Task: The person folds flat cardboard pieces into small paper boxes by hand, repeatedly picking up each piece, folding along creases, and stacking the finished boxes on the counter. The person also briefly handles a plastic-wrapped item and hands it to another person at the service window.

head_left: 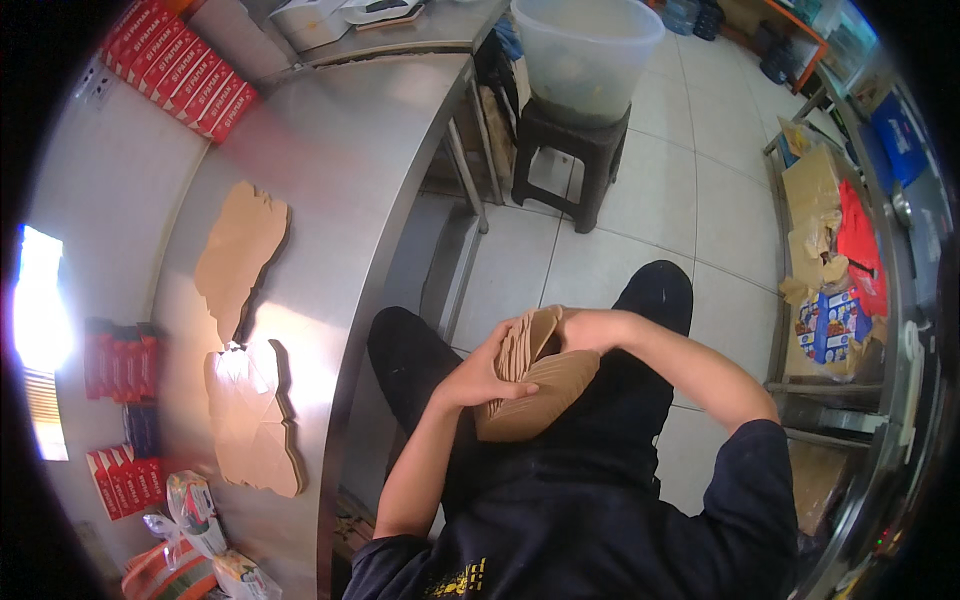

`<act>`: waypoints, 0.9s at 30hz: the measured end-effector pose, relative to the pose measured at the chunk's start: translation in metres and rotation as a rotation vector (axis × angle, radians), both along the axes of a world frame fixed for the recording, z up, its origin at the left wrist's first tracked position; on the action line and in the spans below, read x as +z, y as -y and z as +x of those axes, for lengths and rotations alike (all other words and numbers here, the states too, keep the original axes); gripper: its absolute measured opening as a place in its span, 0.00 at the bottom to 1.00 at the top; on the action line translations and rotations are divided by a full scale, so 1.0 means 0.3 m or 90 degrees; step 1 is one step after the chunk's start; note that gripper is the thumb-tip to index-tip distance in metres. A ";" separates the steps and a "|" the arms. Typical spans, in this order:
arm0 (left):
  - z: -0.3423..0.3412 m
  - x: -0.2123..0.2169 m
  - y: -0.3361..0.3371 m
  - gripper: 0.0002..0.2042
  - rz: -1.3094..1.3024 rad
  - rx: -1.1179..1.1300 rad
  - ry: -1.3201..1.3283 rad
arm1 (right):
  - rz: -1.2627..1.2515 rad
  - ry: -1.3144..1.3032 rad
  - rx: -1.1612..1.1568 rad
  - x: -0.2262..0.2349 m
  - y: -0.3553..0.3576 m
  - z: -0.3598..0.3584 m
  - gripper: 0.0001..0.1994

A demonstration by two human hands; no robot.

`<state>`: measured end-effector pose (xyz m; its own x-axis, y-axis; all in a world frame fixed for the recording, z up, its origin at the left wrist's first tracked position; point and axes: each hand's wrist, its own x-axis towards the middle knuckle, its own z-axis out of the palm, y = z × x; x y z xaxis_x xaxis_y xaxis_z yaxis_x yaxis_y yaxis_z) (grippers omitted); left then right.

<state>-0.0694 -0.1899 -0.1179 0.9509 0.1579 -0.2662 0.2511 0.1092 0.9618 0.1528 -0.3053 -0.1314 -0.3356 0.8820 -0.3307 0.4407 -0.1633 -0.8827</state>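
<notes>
left grip [478, 377]: clamped on the side of the cardboard stack [528, 385], fingers wrapped over the top blank.
right grip [580, 328]: closed on the far upper edge of the same stack, thumb hidden, so exact pinch unclear.
stack: held in the lap between both hands, tilted, upper blanks fanned apart near the right grip.
tabletop [340, 190]: steel, left of the left grip; two flat piles of blanks [240, 250] lying there, well apart from the hands.
red boxes [185, 70]: far side of the tabletop, at the wall.
tub on stool [585, 50]: ahead of the hands, on the floor.
technique: probably best to square edges before peeling one blank; hold the rest firm with the left.
</notes>
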 end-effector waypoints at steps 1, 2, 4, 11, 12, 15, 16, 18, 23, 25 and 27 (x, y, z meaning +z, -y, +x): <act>0.002 -0.024 0.000 0.54 -0.010 -0.001 -0.002 | -0.017 0.039 -0.017 -0.013 0.015 -0.003 0.30; 0.002 -0.041 0.002 0.53 -0.021 -0.004 -0.007 | -0.022 0.064 0.003 -0.014 0.010 0.001 0.30; 0.002 -0.069 -0.001 0.53 -0.047 -0.005 -0.009 | -0.032 0.116 0.043 -0.018 0.001 0.010 0.30; 0.024 -0.106 -0.007 0.57 -0.080 -0.037 0.013 | -0.237 0.298 0.164 0.055 -0.061 -0.002 0.21; 0.034 -0.100 -0.009 0.57 -0.066 -0.055 0.006 | -0.188 0.261 0.146 -0.006 -0.036 0.022 0.26; 0.058 -0.088 -0.016 0.57 -0.029 -0.075 0.002 | -0.130 0.205 0.135 -0.130 0.004 0.065 0.27; 0.061 -0.095 -0.015 0.57 -0.027 -0.082 -0.002 | -0.153 0.214 0.148 -0.182 0.012 0.081 0.29; 0.063 -0.103 -0.010 0.57 -0.048 -0.076 0.008 | -0.173 0.177 0.155 -0.179 0.010 0.079 0.31; 0.057 -0.087 -0.008 0.58 -0.091 -0.082 0.002 | -0.236 0.131 0.130 -0.163 0.026 0.067 0.30; 0.060 -0.079 -0.006 0.58 -0.075 -0.095 0.009 | -0.227 0.122 0.141 -0.165 0.046 0.077 0.29; 0.064 -0.075 -0.010 0.58 -0.058 -0.100 0.008 | -0.218 0.141 0.121 -0.130 0.056 0.074 0.27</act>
